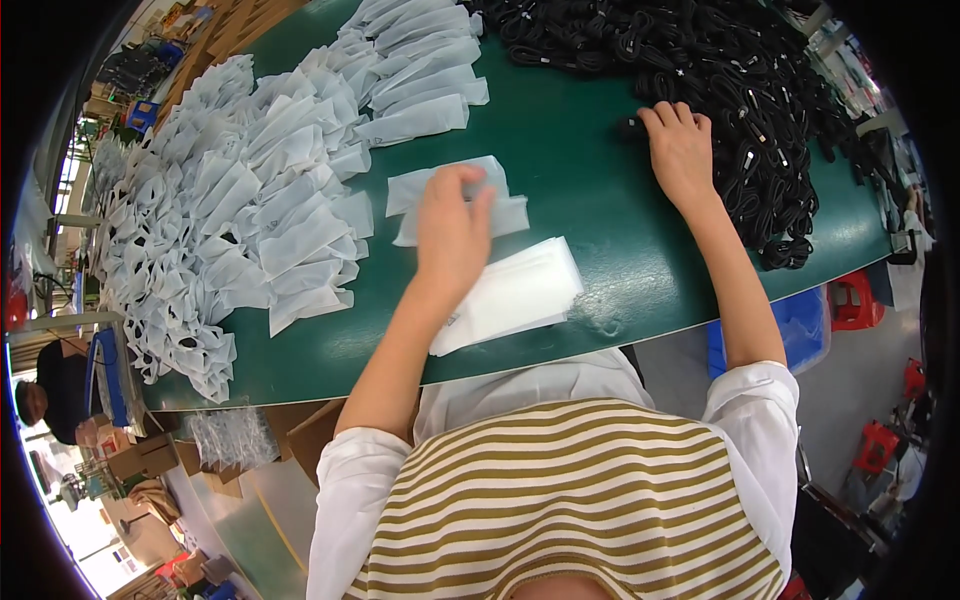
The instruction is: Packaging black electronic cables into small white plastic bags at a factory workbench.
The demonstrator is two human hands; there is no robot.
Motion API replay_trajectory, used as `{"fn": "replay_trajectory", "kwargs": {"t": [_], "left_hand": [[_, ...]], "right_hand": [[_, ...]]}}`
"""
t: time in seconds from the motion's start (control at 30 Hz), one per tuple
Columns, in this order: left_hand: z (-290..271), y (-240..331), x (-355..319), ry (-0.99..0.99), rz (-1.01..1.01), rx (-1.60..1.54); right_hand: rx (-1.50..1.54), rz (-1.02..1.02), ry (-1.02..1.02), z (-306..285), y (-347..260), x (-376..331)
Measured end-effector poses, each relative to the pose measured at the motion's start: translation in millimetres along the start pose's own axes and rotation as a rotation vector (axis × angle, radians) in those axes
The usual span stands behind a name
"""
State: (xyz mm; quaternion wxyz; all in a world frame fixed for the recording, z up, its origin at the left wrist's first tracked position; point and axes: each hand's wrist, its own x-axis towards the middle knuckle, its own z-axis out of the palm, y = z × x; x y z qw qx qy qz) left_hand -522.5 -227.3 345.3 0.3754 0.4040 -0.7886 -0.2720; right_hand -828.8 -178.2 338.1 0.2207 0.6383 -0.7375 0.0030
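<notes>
site: factory packing floor | bench: long green-topped table (600, 170) | stock: big heap of coiled black cables (740, 70), rows of filled white pouches (250, 190), stack of flat empty pouches (520, 290) | surroundings: cardboard boxes (140, 455), red plastic stools (857, 300), blue bin (805, 330), another worker (50, 400) seated at left

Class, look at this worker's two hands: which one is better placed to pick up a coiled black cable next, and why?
The right hand, probably. Its fingers already rest at the edge of the pile of coiled black cables. The left hand is on a white pouch, apart from the cables.
</notes>
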Motion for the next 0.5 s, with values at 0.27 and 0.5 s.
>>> {"fn": "replay_trajectory", "kwargs": {"t": [0.27,0.5], "left_hand": [[5,25,-74,-0.342,0.297,0.043],[11,15,-86,-0.335,0.012,-0.118]], "right_hand": [[1.171,0.183,0.163,-47,-55,-45],[1.142,-0.168,-0.083,-65,-68,-115]]}}
